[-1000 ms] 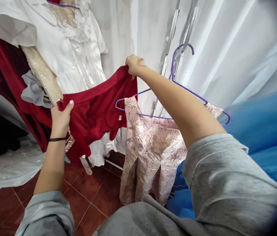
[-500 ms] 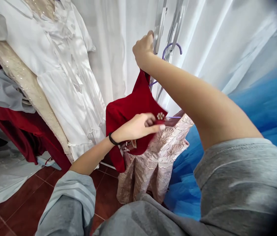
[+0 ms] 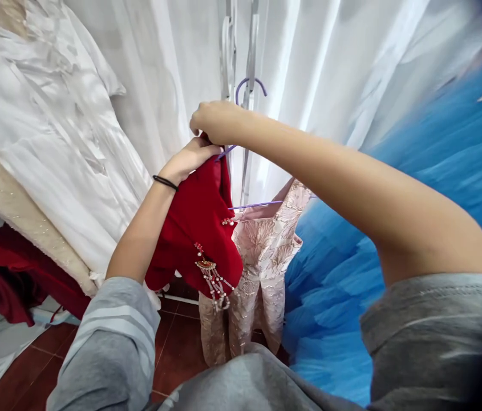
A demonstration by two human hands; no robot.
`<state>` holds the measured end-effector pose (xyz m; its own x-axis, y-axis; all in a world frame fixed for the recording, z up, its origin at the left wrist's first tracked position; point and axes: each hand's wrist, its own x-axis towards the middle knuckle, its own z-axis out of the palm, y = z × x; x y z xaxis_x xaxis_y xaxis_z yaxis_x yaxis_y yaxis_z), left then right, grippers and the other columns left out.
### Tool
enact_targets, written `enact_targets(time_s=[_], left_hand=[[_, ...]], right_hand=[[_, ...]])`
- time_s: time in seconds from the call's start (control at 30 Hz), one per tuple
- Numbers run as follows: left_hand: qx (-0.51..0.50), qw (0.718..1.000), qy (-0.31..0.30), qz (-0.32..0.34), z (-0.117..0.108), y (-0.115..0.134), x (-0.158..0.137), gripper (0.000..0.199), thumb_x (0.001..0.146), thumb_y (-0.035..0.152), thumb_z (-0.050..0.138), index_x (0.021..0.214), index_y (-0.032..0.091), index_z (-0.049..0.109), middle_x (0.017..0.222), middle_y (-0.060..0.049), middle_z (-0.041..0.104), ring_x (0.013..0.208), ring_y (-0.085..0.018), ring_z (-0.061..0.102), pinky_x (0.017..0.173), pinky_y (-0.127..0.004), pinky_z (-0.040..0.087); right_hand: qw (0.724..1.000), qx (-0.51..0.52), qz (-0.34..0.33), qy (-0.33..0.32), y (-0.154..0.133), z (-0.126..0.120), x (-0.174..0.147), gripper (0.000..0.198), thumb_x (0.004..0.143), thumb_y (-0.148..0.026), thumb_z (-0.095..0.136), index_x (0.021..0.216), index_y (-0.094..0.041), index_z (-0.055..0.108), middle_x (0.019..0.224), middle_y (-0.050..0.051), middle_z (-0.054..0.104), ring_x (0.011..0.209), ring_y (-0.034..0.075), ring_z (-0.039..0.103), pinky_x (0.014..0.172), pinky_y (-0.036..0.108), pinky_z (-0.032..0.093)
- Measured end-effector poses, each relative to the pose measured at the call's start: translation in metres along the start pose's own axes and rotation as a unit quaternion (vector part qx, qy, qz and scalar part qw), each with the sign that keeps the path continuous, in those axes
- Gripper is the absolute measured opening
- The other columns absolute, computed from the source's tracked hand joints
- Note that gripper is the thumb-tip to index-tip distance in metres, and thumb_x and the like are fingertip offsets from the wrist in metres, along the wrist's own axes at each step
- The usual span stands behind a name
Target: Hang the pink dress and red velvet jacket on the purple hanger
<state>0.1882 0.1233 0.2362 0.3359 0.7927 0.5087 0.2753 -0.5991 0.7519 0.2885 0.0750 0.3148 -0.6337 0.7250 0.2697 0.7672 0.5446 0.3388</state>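
A red garment (image 3: 200,211) with beaded ornaments hangs from both my hands, partly in front of a pink brocade outfit (image 3: 262,245). My right hand (image 3: 215,121) is closed on its upper edge, close to the purple hanger (image 3: 254,81). Just below and touching it, my left hand (image 3: 191,155), with a black band at the wrist, pinches the same red cloth. One arm of the hanger passes under my fingers at the garment's top. A gold pendant with bead strings (image 3: 213,274) dangles on the garment's front. My fingertips are partly hidden.
White dresses (image 3: 52,114) and a beige sequined one hang at the left, with dark red cloth (image 3: 13,268) below. A large blue tulle skirt (image 3: 343,245) fills the right. White curtains (image 3: 318,68) stand behind the metal rack (image 3: 251,51). Red-brown tiles (image 3: 181,342) cover the floor.
My left hand has moved up from the beaded front to the garment's top, beside my right hand. My right hand sits lower and further left in view. The beaded front now hangs freely.
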Motion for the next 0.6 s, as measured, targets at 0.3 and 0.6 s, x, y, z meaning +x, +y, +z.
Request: enact_targets(time_s=[0.3,0.6], left_hand=[[-0.054,0.969,-0.171,-0.167,-0.021,-0.016,-0.001,0.037,0.078,0.051,0.061,0.079,0.016,0.072,0.081,-0.009,0.074,0.078,-0.025,0.072,0.073,-0.039,0.061],[-0.007,0.968,-0.187,-0.169,-0.017,-0.022,0.007,0.037,0.077,0.053,0.07,0.074,0.017,0.072,0.072,-0.012,0.074,0.08,-0.031,0.073,0.08,-0.046,0.06]], right_hand=[[0.905,0.318,0.253,0.129,0.095,0.051,-0.149,0.036,0.093,-0.036,0.052,0.122,-0.017,0.064,0.114,0.011,0.07,0.1,0.02,0.065,0.088,0.036,0.053],[0.766,0.536,0.034,-0.353,0.105,0.106,-0.097,0.073,0.058,-0.062,0.083,0.11,-0.013,0.067,0.113,0.011,0.071,0.104,0.022,0.067,0.091,0.032,0.054]])
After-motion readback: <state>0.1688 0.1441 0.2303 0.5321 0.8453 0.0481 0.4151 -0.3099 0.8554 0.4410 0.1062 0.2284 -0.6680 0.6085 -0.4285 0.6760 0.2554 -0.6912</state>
